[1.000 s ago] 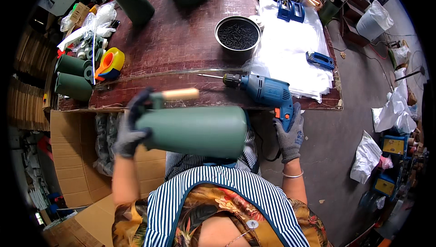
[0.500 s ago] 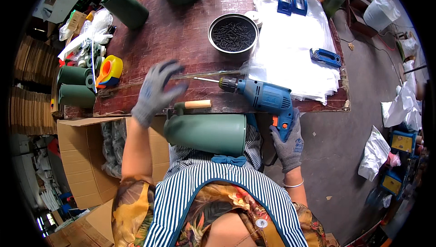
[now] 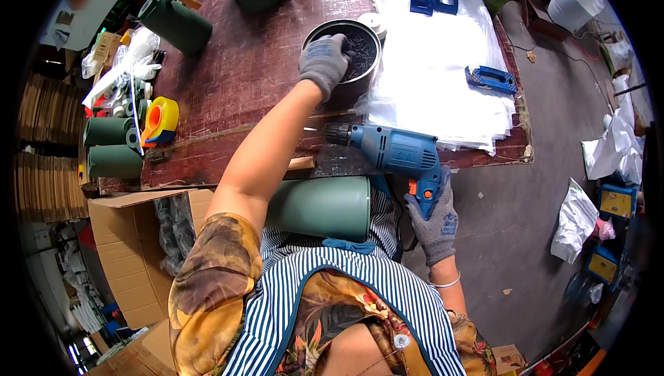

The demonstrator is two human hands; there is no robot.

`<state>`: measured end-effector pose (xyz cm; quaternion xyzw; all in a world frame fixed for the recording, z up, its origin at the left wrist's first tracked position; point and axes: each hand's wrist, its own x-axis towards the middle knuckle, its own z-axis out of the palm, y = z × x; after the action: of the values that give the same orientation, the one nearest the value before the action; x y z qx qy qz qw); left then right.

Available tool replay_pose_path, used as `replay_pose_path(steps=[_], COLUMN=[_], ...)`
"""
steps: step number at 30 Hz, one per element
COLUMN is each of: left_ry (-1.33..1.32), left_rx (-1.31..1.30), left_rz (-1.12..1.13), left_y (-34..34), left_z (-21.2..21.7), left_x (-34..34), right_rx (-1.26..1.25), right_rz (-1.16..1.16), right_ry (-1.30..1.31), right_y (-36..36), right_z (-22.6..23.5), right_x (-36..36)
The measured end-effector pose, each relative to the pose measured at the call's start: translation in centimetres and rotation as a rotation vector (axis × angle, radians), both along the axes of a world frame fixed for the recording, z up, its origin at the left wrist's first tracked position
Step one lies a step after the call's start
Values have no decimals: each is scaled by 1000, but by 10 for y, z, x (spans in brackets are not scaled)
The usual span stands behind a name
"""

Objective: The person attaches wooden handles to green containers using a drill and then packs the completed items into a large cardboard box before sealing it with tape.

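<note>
My left hand (image 3: 325, 63), in a grey glove, reaches into a round metal tin (image 3: 377, 65) of small black screws (image 3: 361, 54). Its fingers are curled down among them, and what they grip is hidden. A blue power drill (image 3: 401, 149) is in my right hand (image 3: 436, 220), also gloved, wrapped round the handle. The drill's bit points left over the table's near edge. Across my lap lies a green cylindrical vessel (image 3: 321, 207), its wide end to the right. Beside it shows part of a wooden handle (image 3: 301, 163); my left forearm covers the vessel's other end.
White plastic sheets (image 3: 436, 79) are stacked on the dark red table (image 3: 228, 72), with a blue tool (image 3: 491, 79) on top. A yellow-and-orange tape dispenser (image 3: 160, 120) and green vessels (image 3: 176, 22) stand left. An open cardboard box (image 3: 131, 251) sits below the table edge.
My left hand has moved forward and right from above the table's near side into the tin. My right hand keeps the drill in nearly the same place. The view has shifted slightly.
</note>
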<state>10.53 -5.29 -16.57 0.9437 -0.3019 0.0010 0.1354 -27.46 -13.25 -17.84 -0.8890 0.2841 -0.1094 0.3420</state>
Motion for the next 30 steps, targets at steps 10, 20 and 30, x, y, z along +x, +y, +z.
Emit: replay_pose_path(steps=[10,20,30], left_ry=[964,648,1491], left_rx=[-906,-461,-1128], left_rz=[71,-393,408], left_y=[193,227,204], left_z=[14,-12,-11], left_x=[-49,-65,-72], right_rx=[344,365,374], right_rz=[-45,-123,-137], right_ry=[-91,-127,-147], right_y=[6,21,23], right_z=[0,12,-4], right_x=[-25,-17,-25])
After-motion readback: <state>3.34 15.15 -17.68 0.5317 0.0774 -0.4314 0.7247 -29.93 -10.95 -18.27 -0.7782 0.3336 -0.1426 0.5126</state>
